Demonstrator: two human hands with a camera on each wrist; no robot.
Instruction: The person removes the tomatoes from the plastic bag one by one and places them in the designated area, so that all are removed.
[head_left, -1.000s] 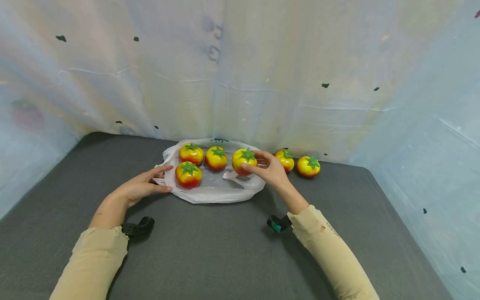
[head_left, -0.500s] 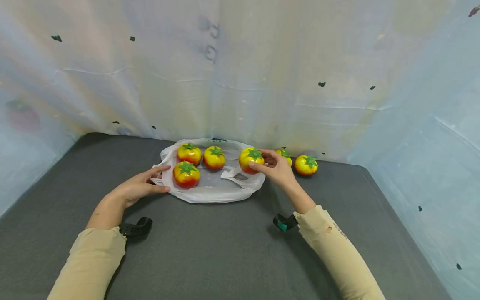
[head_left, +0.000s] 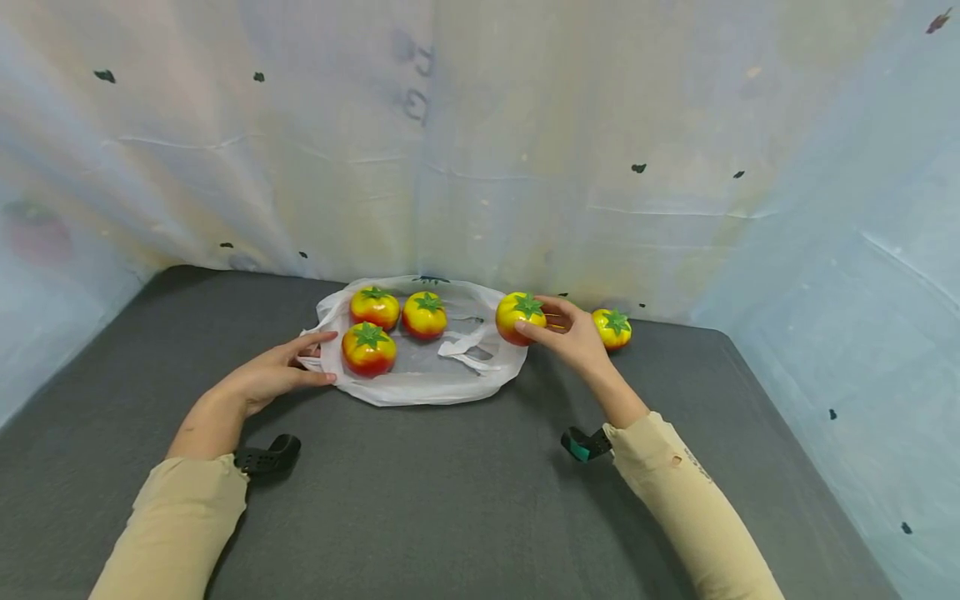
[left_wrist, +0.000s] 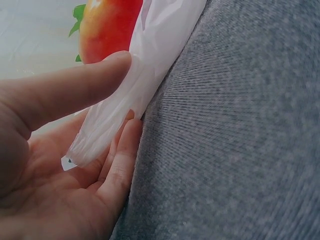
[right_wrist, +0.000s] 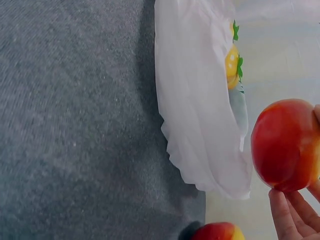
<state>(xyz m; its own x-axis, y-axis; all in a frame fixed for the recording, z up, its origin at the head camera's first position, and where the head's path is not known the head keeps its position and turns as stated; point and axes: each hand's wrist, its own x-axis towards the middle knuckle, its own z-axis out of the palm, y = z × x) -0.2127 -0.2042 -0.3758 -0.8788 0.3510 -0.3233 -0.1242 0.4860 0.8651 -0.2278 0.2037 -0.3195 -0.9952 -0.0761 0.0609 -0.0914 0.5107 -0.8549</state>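
A white plastic bag (head_left: 420, 393) lies spread open on the dark table. Inside it, toward the left, sit three yellow-red tomatoes with green leafy tops, the nearest one (head_left: 369, 350) close to my left hand (head_left: 273, 375). That hand holds the bag's left edge (left_wrist: 107, 130) between thumb and fingers. My right hand (head_left: 566, 333) grips another tomato (head_left: 521, 318) by its right side, over the bag's right rim. In the right wrist view this tomato (right_wrist: 282, 145) is raised clear of the bag (right_wrist: 195, 100), its red underside showing.
One more tomato (head_left: 612, 330) rests on the table (head_left: 450, 500) right of my right hand. A pale plastic sheet (head_left: 480, 167) rises behind the table's back edge, and bluish sheeting (head_left: 862, 333) stands along the right side.
My right hand has moved right with its tomato, from over the bag's interior to its right rim. It now covers one of the two tomatoes on the right. The left hand keeps its hold.
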